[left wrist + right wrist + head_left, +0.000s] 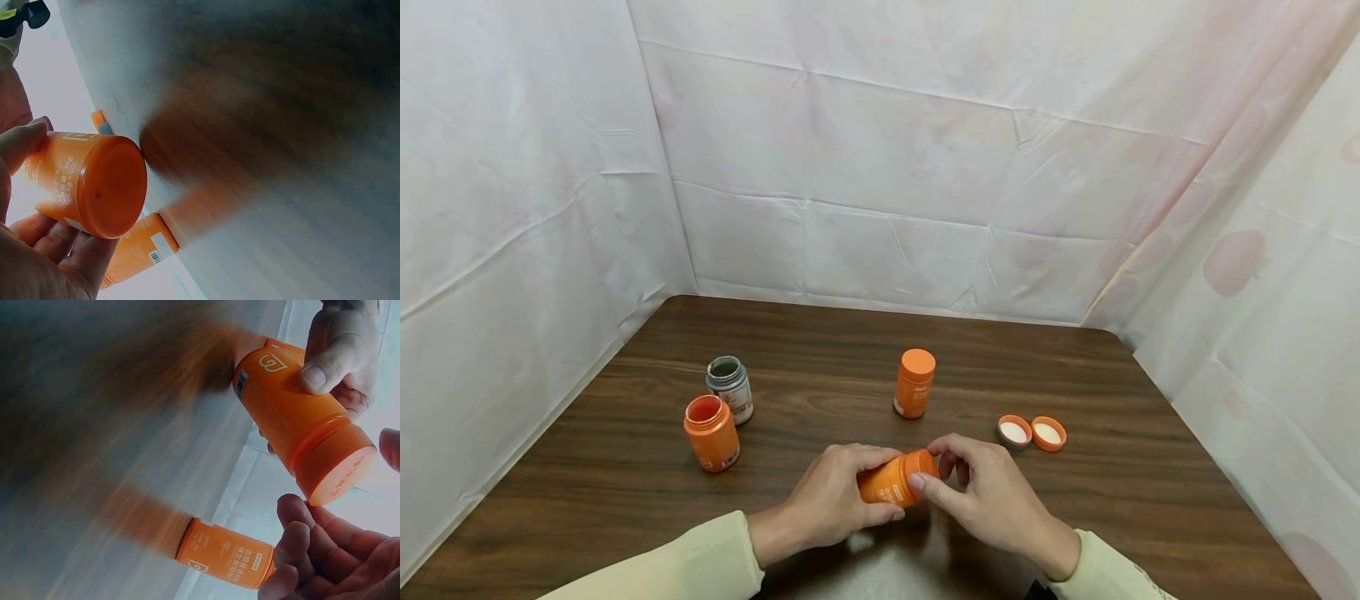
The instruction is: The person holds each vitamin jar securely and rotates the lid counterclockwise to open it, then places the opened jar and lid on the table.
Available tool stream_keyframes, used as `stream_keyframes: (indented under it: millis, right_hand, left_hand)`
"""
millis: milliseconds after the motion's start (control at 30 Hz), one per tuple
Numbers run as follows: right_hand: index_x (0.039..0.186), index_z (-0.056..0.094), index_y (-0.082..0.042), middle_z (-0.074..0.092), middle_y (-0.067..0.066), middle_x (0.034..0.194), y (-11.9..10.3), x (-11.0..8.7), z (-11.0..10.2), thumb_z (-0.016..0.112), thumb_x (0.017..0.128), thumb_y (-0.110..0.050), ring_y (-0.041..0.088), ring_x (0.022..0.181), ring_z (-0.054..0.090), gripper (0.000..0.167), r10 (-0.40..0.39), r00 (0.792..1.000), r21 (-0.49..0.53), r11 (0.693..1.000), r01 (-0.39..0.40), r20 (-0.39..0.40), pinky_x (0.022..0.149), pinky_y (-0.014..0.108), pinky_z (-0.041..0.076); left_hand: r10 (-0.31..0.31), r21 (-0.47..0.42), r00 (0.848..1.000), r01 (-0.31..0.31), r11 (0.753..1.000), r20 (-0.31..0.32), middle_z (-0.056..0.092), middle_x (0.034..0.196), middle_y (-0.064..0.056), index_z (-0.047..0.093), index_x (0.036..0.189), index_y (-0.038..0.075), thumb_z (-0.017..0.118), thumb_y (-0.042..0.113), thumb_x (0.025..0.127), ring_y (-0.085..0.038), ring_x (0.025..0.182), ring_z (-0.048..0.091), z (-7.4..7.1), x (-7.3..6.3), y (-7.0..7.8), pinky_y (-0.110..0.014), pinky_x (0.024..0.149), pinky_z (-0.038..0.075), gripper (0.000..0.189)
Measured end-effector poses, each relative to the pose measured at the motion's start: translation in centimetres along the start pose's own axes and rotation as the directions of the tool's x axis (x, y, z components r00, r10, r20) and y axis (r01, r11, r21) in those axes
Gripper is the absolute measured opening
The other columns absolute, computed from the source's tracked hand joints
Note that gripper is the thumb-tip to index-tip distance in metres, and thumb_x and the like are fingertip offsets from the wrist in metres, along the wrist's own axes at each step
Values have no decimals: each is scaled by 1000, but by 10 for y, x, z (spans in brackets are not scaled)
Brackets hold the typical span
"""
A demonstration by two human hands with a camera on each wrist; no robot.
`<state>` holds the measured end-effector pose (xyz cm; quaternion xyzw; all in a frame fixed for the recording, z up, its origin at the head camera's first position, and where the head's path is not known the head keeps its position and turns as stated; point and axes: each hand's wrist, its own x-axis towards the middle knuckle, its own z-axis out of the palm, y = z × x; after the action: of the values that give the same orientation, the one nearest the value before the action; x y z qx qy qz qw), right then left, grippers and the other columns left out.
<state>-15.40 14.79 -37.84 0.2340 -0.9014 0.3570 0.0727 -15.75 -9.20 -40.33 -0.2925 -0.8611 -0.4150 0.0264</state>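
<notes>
Orange screw-cap bottle (881, 483): gripped in left hand (837, 493), long axis tilted; cap (922, 463) faces the nearer right hand (996, 493), thumb and fingers parted.

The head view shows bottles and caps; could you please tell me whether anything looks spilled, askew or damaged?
Nothing clearly looks spilled or damaged. Only the held orange bottle tilts, naturally enough, in the left hand; the open orange bottle, open gray bottle and far orange bottle all stand upright.
</notes>
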Motion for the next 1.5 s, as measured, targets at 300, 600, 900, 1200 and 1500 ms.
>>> stream_keyframes:
  millis: [300,600,900,1200,1500]
  right_hand:
    - [103,70,-22,59,-14,78,-2,0,-1,76,90,-51,3,61,49,32,-21,1000,22,1000,21,8,52,22,42]
    - [103,69,-24,62,-12,83,-1,-1,-2,78,90,-47,9,69,53,28,-65,998,16,998,65,1,58,23,44]
    - [112,69,-26,64,-18,91,1,-1,-3,84,86,-41,7,78,57,34,-111,994,-1,994,111,0,68,31,51]
    - [120,69,-21,63,-16,97,2,-2,-4,88,82,-30,4,82,54,44,-199,980,13,980,199,-9,70,31,51]
    - [125,67,-25,62,-15,99,2,-4,-4,91,77,-18,4,84,53,54,-283,959,26,959,283,-11,70,26,49]
  left_hand:
    - [0,1,1000,0,1000,1,72,116,9,73,125,22,92,27,78,-3,95,63,0,0,1,-26,80,52,51]
    - [1,9,1000,-1,1000,-1,72,115,10,73,125,23,93,28,77,-3,95,62,0,0,1,-26,80,52,51]
    - [4,12,1000,-4,1000,0,72,115,10,73,125,22,93,28,77,-2,94,62,0,0,1,-25,79,52,51]
    - [4,19,1000,-4,1000,2,72,116,8,73,125,21,92,28,78,-3,95,62,-1,0,1,-26,80,52,52]
    - [2,14,1000,-3,1000,8,73,115,8,73,125,22,92,29,78,-3,94,63,-1,-2,0,-25,79,52,52]
